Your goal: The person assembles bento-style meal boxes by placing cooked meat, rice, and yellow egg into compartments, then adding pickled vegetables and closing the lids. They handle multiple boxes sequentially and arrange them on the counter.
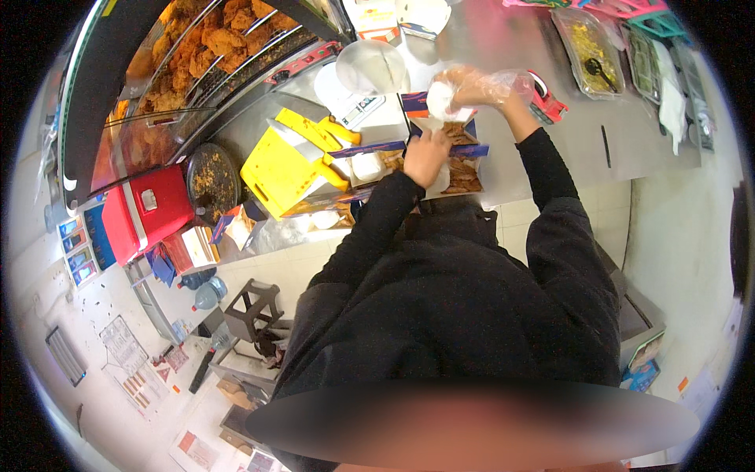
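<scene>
My left hand [427,159] is closed on the edge of a dark blue cardboard food box [467,149], among several such boxes at the counter's near edge. Browned pieces of food [462,175] lie in the boxes, along with a small white packet [366,167]. Above the box at the far side, my right hand [469,88] has its fingers closed around a round white thing [441,101] whose kind I cannot make out. A loose clear plastic glove [510,83] shows at that hand's wrist.
A yellow cutting board [277,169] with knives lies left of the boxes. Behind it are a kitchen scale [362,112] and a clear bowl [373,68]. Fried chicken fills a glass display case [118,149]. A red tape dispenser [548,101] and trays [586,51] stand right.
</scene>
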A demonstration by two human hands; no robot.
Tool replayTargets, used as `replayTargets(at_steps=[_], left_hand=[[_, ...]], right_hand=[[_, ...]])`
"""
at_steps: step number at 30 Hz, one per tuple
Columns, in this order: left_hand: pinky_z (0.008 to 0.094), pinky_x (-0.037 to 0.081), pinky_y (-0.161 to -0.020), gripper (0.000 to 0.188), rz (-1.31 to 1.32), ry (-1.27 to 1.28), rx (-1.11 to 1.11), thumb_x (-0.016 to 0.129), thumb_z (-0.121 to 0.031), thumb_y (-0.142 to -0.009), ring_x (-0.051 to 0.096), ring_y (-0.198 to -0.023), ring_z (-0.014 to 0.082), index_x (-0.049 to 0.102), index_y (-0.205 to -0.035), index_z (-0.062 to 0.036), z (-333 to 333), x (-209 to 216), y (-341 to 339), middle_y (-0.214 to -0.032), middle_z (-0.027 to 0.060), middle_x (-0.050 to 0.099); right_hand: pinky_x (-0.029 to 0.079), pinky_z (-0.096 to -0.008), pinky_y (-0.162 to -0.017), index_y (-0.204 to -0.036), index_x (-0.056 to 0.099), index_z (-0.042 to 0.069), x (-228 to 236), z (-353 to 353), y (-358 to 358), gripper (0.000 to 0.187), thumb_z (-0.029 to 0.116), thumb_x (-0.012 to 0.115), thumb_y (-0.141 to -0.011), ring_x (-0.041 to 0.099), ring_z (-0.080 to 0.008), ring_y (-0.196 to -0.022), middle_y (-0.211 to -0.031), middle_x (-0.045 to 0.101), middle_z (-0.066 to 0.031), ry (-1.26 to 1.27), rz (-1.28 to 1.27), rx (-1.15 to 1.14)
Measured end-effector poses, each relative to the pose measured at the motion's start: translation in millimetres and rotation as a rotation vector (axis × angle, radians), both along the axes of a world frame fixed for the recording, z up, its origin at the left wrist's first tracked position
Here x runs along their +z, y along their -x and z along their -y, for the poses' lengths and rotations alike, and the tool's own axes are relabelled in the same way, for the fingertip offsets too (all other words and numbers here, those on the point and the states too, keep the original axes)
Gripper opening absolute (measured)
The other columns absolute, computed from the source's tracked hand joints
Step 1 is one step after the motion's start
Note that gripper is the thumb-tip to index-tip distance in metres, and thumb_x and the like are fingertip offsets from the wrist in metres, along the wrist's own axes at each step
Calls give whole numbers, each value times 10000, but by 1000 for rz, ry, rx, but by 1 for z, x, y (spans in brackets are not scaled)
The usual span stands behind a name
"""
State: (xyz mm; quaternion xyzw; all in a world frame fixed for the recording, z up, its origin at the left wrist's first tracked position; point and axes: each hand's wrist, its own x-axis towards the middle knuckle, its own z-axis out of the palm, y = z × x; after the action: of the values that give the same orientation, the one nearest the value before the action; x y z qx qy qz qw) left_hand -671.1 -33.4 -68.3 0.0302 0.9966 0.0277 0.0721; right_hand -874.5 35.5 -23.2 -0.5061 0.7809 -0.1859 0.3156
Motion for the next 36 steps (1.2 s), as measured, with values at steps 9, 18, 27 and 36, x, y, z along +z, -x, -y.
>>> replayTargets(at_steps=[9,18,27,36], left_hand=[[321,521,-681,262,-191,-152,7,593,-168,-758,522,-995,229,631,-1007,-99,-31,-20,-48,-1008,69,508],[322,511,-719,291,-255,-208,28,593,-165,-739,518,-970,231,635,-1024,-120,-28,-15,-47,-1031,70,502],[367,478,-859,295,-224,-237,40,591,-155,-746,506,-1047,258,637,-1035,-120,-27,-15,-53,-1117,85,508],[380,464,-875,274,-202,-185,41,582,-156,-776,478,-1129,253,648,-1040,-117,-29,-16,-55,-1157,73,518]], right_hand=[[459,-417,-938,-1157,615,74,-152,30,-50,443,227,610,-741,576,-334,-1092,-1167,606,-180,-127,56,197],[470,-418,-910,-1347,502,184,-163,17,-53,508,252,534,-845,609,-304,-1058,-1195,618,-155,-157,-79,191],[408,-386,-1004,-1213,630,222,-186,22,-50,388,433,511,-911,546,-271,-1159,-1273,583,-104,-131,4,202],[418,-393,-991,-1211,601,98,-174,26,-88,344,197,469,-909,541,-292,-1143,-1249,574,-144,-95,-553,316]])
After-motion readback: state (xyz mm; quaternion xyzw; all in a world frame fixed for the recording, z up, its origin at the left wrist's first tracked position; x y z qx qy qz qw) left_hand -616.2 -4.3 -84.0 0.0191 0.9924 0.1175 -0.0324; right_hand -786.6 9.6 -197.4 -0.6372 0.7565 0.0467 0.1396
